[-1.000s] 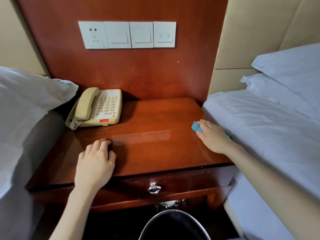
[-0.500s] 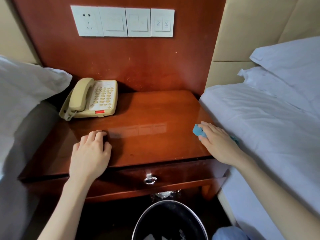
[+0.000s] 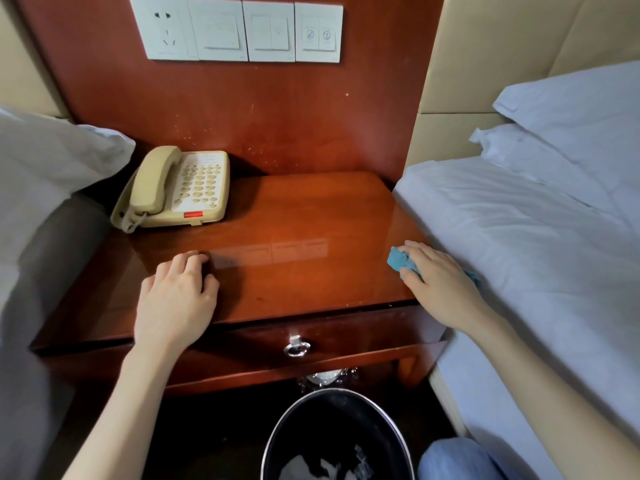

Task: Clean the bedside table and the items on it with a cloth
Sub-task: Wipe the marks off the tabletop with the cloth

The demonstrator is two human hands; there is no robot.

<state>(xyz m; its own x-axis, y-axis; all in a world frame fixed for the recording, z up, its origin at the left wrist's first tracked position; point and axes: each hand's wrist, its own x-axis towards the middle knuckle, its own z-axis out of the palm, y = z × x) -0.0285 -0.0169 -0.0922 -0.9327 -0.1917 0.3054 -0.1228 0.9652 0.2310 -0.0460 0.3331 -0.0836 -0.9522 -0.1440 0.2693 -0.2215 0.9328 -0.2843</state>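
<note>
The glossy red-brown bedside table (image 3: 298, 271) fills the middle of the view. A beige telephone (image 3: 180, 188) with its handset on the cradle stands at the table's back left. My right hand (image 3: 440, 282) presses a crumpled blue cloth (image 3: 398, 259) onto the table's right edge, beside the mattress; most of the cloth is hidden under the hand. My left hand (image 3: 176, 299) rests on the front left of the tabletop with its fingers bent at the tips, holding nothing.
White beds flank the table: a pillow (image 3: 52, 168) on the left, a mattress (image 3: 526, 244) and pillows on the right. A switch panel (image 3: 239, 29) is on the wooden back wall. A drawer ring pull (image 3: 296, 348) sits below the top, a black bin (image 3: 337, 438) under it.
My right hand has slid the cloth along the table's right edge toward the front. My left hand has stayed in place. The camera has tilted down.
</note>
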